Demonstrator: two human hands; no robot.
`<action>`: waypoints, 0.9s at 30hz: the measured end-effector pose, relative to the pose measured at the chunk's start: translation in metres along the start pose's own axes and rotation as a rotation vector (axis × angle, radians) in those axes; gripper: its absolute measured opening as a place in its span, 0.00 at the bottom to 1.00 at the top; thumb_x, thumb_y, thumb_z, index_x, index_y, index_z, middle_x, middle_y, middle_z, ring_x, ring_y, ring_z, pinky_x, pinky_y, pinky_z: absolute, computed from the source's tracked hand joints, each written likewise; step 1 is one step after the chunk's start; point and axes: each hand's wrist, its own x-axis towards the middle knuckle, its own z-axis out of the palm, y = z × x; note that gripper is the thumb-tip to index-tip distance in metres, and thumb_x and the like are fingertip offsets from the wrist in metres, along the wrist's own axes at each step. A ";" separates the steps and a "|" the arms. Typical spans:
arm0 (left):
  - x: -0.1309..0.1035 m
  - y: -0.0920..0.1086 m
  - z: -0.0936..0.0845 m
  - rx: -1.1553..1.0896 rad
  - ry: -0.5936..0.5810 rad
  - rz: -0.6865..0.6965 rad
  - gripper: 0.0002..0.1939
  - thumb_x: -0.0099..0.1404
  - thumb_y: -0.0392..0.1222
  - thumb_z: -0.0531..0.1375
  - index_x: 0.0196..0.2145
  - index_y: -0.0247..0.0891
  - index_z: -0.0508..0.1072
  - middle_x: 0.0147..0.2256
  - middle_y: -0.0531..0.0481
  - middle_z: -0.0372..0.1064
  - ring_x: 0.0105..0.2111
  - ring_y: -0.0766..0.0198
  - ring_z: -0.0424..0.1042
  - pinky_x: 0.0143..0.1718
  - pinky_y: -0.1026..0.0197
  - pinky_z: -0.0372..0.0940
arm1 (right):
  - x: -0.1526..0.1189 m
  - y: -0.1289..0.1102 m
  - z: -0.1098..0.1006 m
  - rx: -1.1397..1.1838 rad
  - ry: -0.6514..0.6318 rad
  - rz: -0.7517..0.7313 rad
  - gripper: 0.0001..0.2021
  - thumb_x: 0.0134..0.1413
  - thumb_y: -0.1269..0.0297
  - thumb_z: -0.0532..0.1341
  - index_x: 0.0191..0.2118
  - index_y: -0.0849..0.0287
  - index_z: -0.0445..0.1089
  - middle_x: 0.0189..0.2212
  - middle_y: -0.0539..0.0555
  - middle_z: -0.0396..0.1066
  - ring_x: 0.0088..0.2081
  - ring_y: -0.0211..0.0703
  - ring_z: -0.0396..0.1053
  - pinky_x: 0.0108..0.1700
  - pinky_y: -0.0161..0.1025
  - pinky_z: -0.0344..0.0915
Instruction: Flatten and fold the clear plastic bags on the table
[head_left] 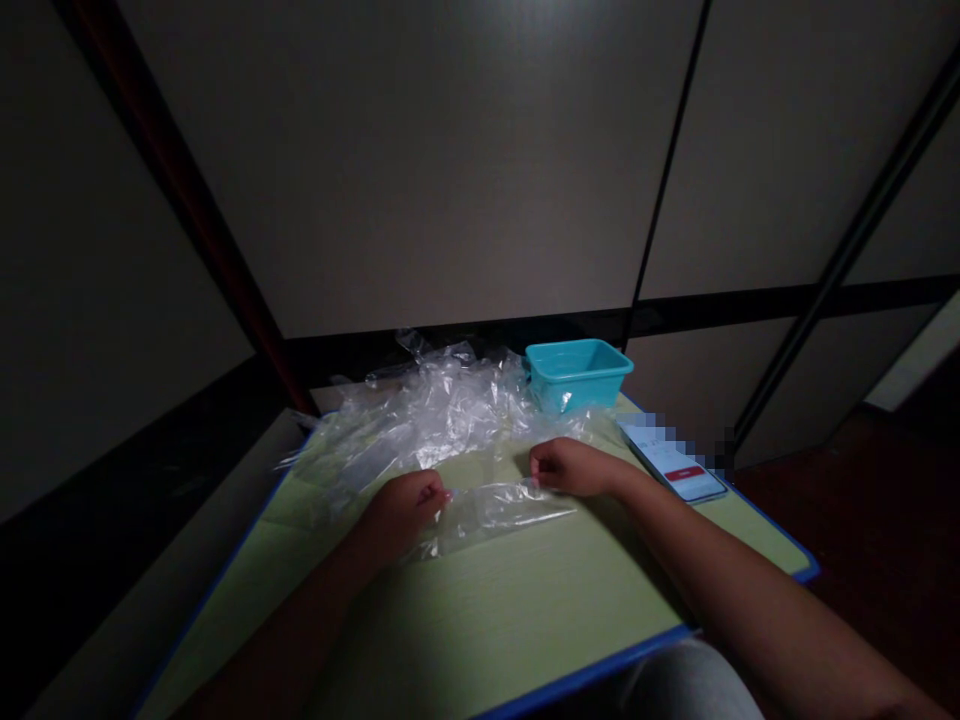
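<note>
Nearest us, our left hand (409, 500) and right hand (574, 467) pinch a clear plastic bag (499, 508) along its far edge, above the green bench (480, 610). Beyond lie a crumpled heap of clear bags (450, 405) and a turquoise basket (576, 378); a phone (675, 462) rests right.

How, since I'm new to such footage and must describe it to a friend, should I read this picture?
There is no machine here: a person works bare-handed, and this single view comes from a camera on their head, looking forward and down.

The left hand and right hand pinch a strip of clear plastic film, perhaps a bag, between them.

Beneath is a pale green table with blue edging. Toward its far side lies a heap of crumpled clear plastic, with a turquoise tub to its right. Nearer the right edge lies a smartphone, its screen lit.
</note>
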 end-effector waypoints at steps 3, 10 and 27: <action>0.000 -0.001 0.001 0.049 0.018 -0.022 0.13 0.56 0.48 0.49 0.22 0.39 0.64 0.21 0.55 0.60 0.25 0.63 0.62 0.26 0.64 0.52 | 0.001 0.000 0.002 -0.014 -0.007 0.010 0.03 0.48 0.71 0.59 0.30 0.64 0.70 0.23 0.49 0.67 0.24 0.33 0.60 0.27 0.30 0.52; 0.001 0.002 -0.001 0.191 0.028 -0.039 0.11 0.56 0.46 0.51 0.22 0.39 0.66 0.26 0.51 0.66 0.31 0.60 0.66 0.31 0.62 0.54 | 0.003 -0.001 0.004 -0.043 -0.003 0.028 0.03 0.48 0.70 0.60 0.29 0.64 0.70 0.23 0.49 0.68 0.25 0.34 0.60 0.27 0.30 0.52; -0.021 0.029 0.011 0.335 -0.032 0.506 0.25 0.63 0.46 0.56 0.57 0.42 0.59 0.58 0.45 0.57 0.57 0.55 0.56 0.59 0.48 0.46 | 0.002 -0.009 0.003 -0.231 0.032 0.099 0.05 0.50 0.68 0.59 0.29 0.65 0.71 0.23 0.52 0.69 0.23 0.34 0.57 0.25 0.31 0.48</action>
